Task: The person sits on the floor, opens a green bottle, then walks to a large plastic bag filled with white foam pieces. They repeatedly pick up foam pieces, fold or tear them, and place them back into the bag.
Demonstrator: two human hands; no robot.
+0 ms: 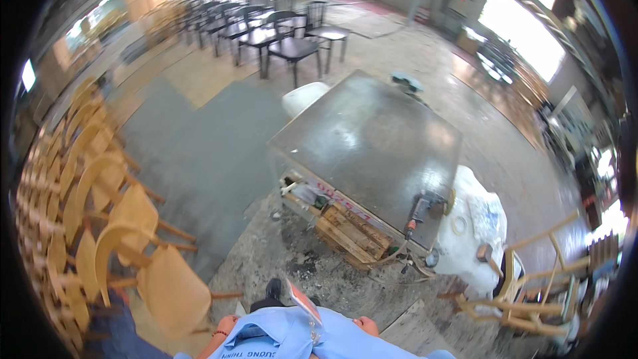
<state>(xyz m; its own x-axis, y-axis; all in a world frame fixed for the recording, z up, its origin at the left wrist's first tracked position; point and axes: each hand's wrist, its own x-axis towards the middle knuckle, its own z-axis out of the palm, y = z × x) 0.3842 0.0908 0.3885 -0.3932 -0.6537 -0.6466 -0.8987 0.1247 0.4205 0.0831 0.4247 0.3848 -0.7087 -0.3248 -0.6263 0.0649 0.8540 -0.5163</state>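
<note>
Cannot tell grip of left hand (226, 324) or right hand (366, 325); just left, one tan wooden chair (174, 289); ahead, one square grey table (359, 139), one black-and-red power tool (419, 213) atop.

Place: it was a workshop, seemingly for furniture.
Pale chairs (169, 286): stood massed left of the left hand (227, 324).
Dark chairs (292, 46): stood in rows far ahead of it.
Table (372, 133): stood ahead of the right hand (365, 325), bearing a power tool (419, 209).
Wooden frame (508, 306): stood right of that hand.
</note>
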